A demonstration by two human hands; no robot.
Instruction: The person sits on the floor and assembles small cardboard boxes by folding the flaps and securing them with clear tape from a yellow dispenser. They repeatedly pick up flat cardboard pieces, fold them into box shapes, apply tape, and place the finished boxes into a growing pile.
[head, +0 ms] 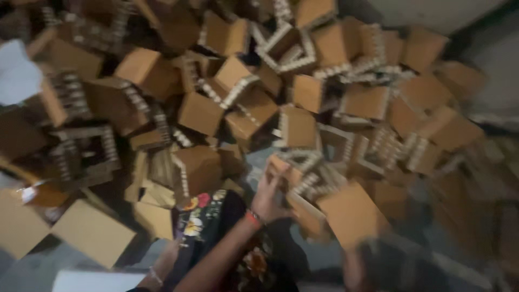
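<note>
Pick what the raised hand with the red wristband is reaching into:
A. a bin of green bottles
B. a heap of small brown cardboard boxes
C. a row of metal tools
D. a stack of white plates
B: the hand with the red wristband has its fingers up against the heap of small brown cardboard boxes, which fills most of the blurred view.

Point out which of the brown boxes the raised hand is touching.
The left hand touches the small brown box at the pile's near edge; the other boxes lie beyond its fingers.
</note>
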